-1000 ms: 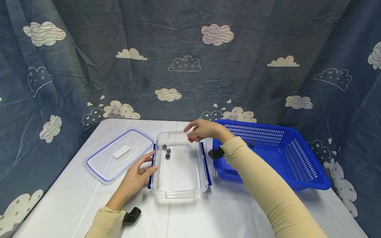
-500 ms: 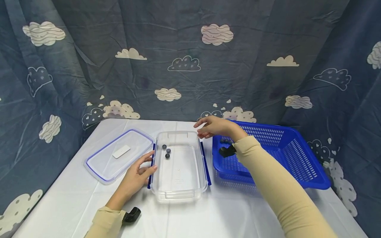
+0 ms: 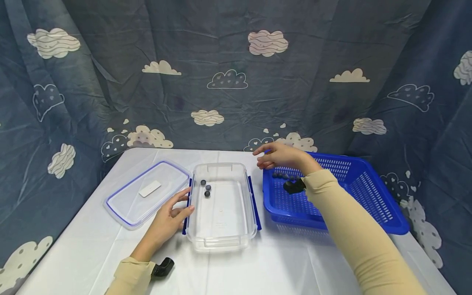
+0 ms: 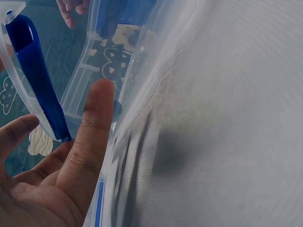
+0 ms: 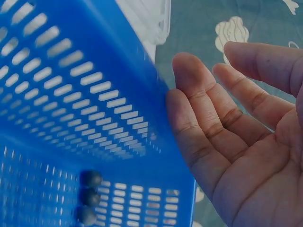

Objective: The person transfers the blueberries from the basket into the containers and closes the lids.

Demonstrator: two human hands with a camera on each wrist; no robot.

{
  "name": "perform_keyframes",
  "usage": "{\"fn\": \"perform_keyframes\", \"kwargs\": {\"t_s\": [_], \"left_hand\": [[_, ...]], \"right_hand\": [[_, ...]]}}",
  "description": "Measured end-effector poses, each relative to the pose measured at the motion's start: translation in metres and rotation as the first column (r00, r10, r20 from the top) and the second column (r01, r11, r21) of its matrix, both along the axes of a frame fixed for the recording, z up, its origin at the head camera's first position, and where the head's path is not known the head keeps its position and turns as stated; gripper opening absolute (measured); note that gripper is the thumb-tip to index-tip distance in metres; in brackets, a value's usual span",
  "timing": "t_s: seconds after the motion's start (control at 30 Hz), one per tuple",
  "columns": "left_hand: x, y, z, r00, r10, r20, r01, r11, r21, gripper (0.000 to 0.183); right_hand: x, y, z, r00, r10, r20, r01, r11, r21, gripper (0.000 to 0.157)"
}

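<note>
A clear plastic food container [image 3: 225, 213] with blue side latches stands in the middle of the white table. Three dark, round berries [image 3: 207, 194], which look like blueberries, lie inside, toward its far left. My left hand [image 3: 167, 221] rests at the container's left side, thumb and fingers extended around the blue latch [image 4: 40, 75]. My right hand [image 3: 282, 157] hovers over the far left corner of the blue basket [image 3: 354, 196], fingers relaxed and holding nothing. Several more berries [image 5: 88, 196] sit in a row in that basket, partly hidden by the right wrist in the head view.
Left of the container lies its clear lid [image 3: 147, 194] with a blue seal and a white label. Black wrist cameras [image 3: 163, 268] are strapped to both wrists. A dark cloud-patterned curtain [image 3: 228, 41] hangs behind the table.
My right hand has moved from above the container's far right corner rightward to the basket, uncovering berries there. The left hand, the container and its three berries have kept their places.
</note>
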State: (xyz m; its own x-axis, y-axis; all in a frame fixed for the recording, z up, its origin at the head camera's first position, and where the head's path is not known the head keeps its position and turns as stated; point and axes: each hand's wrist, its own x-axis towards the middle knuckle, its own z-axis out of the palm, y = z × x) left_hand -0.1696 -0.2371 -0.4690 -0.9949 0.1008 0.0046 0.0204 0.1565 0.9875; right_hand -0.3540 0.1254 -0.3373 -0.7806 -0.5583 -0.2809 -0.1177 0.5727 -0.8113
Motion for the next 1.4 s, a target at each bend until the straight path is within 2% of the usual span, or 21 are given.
{"fn": "perform_keyframes", "kwargs": {"t_s": [0.5, 0.77, 1.13, 1.4], "left_hand": [[0.0, 0.0, 0.001, 1.0, 0.003, 0.015, -0.003, 1.0, -0.001, 0.063], [0.0, 0.0, 0.001, 1.0, 0.005, 0.015, -0.005, 1.0, -0.003, 0.063], [0.0, -0.001, 0.001, 1.0, 0.011, 0.008, -0.011, 1.0, -0.016, 0.063], [-0.001, -0.001, -0.001, 1.0, 0.002, 0.002, -0.002, 1.0, -0.014, 0.063]], "right_hand": [[0.0, 0.047, -0.001, 0.999, -0.049, 0.004, 0.049, 0.998, -0.027, 0.045], [-0.005, 0.075, -0.011, 0.993, -0.111, 0.038, 0.112, 0.994, -0.008, 0.049], [-0.012, 0.105, -0.03, 0.981, -0.193, 0.028, 0.192, 0.98, 0.058, 0.048], [-0.011, 0.125, -0.038, 0.969, -0.237, 0.065, 0.226, 0.963, 0.148, 0.051]]}}
